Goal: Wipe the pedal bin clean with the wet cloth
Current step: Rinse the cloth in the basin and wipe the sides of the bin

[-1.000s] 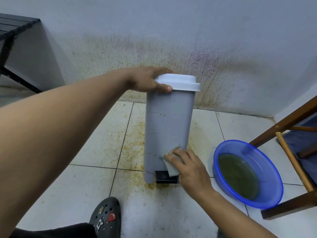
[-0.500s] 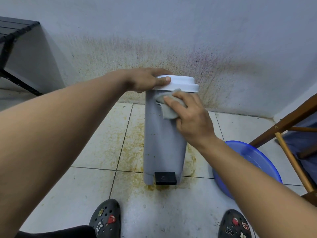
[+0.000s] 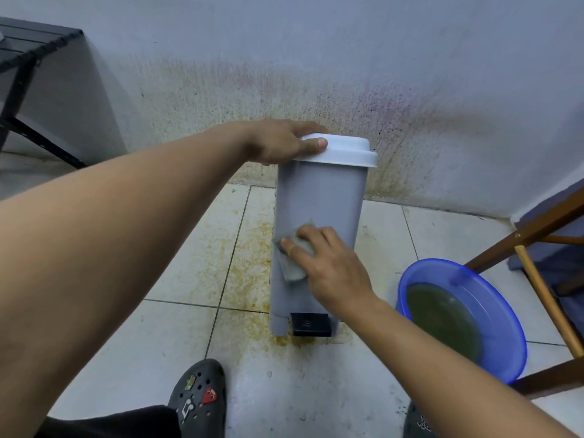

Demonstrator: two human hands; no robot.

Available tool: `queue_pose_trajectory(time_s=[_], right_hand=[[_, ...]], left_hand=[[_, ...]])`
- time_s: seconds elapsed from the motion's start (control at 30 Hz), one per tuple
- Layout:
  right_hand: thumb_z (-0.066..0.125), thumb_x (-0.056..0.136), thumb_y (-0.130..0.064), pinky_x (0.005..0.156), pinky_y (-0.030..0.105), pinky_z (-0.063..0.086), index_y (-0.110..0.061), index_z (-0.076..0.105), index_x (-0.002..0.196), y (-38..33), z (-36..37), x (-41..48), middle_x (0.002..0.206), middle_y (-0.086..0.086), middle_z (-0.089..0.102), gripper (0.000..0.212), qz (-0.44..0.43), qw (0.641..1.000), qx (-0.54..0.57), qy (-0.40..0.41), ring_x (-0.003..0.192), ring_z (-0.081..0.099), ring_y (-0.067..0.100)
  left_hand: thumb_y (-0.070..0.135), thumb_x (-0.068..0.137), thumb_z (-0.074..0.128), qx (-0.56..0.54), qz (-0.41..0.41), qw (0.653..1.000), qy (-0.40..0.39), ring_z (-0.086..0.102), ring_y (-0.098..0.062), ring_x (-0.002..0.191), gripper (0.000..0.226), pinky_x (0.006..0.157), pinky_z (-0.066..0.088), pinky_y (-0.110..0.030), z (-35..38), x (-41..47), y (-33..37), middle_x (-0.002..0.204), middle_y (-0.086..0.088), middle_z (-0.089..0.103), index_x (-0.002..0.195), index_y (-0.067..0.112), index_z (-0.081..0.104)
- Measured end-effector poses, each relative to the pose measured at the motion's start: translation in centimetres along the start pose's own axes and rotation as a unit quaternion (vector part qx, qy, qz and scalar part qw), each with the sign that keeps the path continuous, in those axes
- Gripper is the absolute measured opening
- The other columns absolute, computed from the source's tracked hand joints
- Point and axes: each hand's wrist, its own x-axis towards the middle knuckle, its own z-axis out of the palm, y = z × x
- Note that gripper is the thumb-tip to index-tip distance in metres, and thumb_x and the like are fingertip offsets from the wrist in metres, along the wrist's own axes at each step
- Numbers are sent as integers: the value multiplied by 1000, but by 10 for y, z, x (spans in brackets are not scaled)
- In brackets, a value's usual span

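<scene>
The grey pedal bin [image 3: 319,197] stands upright on the stained tile floor near the wall. It has a white lid [image 3: 347,151] and a black pedal [image 3: 311,324] at its foot. My left hand [image 3: 281,142] grips the lid's left edge, thumb on the front rim and fingers over the top. My right hand [image 3: 331,267] presses the wet grey cloth [image 3: 292,270] flat against the lower left of the bin's front. Part of the cloth hangs out below my fingers.
A blue basin [image 3: 496,282] of murky greenish water sits on the floor right of the bin. A wooden chair frame [image 3: 543,295] stands over it at the far right. A black table [image 3: 28,49] is at the back left. My dark clog [image 3: 199,393] is near the bin's front.
My right hand has slid the cloth from just under the lid down to the lower front of the bin. My left hand has stayed on the lid.
</scene>
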Motion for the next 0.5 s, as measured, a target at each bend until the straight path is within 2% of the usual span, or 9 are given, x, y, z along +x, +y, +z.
queue_pose_trajectory(time_s=[0.07, 0.13, 0.23, 0.3, 0.37, 0.43, 0.5], right_hand=[[44, 85, -10, 71, 39, 49, -15, 64, 125, -9, 11, -19, 119, 12, 59, 45, -22, 999, 16, -20, 96, 52, 31], [42, 85, -14, 73, 39, 51, -17, 63, 122, -19, 19, -38, 115, 10, 60, 44, -47, 997, 14, -62, 94, 52, 29], [37, 84, -17, 67, 35, 52, -22, 67, 114, -32, 20, -53, 106, 4, 62, 43, -51, 992, 18, -116, 88, 54, 25], [34, 83, -17, 62, 32, 49, -27, 69, 111, -34, 15, -52, 101, 2, 61, 45, -38, 991, 29, -124, 86, 55, 25], [40, 84, -14, 58, 29, 42, -31, 66, 113, -29, 2, -41, 103, 1, 58, 43, -19, 994, 43, -102, 89, 52, 25], [57, 78, -6, 54, 27, 35, -31, 63, 118, -18, -14, -22, 109, 4, 57, 47, 17, 997, 53, -55, 95, 52, 28], [69, 70, 3, 50, 29, 40, -24, 66, 118, -3, -31, 4, 114, 10, 58, 55, 64, 997, 44, 8, 98, 56, 33]], left_hand=[[72, 98, 36, 7, 0, 1000, 0, 39, -20, 142, 56, 117, 30, -51, -1, -1, 0, 159, 10, 41, 150, 52, 35], [73, 97, 37, 9, 1, 1000, -3, 40, -20, 142, 57, 117, 30, -50, -1, -1, 1, 158, 10, 41, 150, 53, 36], [73, 97, 37, 19, 1, 1000, -4, 39, -20, 143, 58, 118, 28, -50, -1, -3, 3, 159, 10, 41, 152, 51, 35], [73, 97, 37, 24, 0, 1000, -6, 38, -20, 144, 59, 119, 27, -50, -1, -4, 4, 160, 9, 40, 152, 51, 34], [72, 98, 36, 25, -1, 1000, -6, 36, -20, 146, 59, 119, 25, -49, -1, -5, 4, 161, 10, 38, 153, 50, 34], [72, 98, 34, 21, -2, 1000, -5, 34, -19, 147, 60, 120, 24, -48, -2, -6, 3, 162, 10, 36, 153, 49, 34], [72, 99, 32, 4, 4, 1000, -5, 32, -18, 148, 61, 120, 25, -47, -2, -6, 5, 163, 11, 35, 154, 46, 36]])
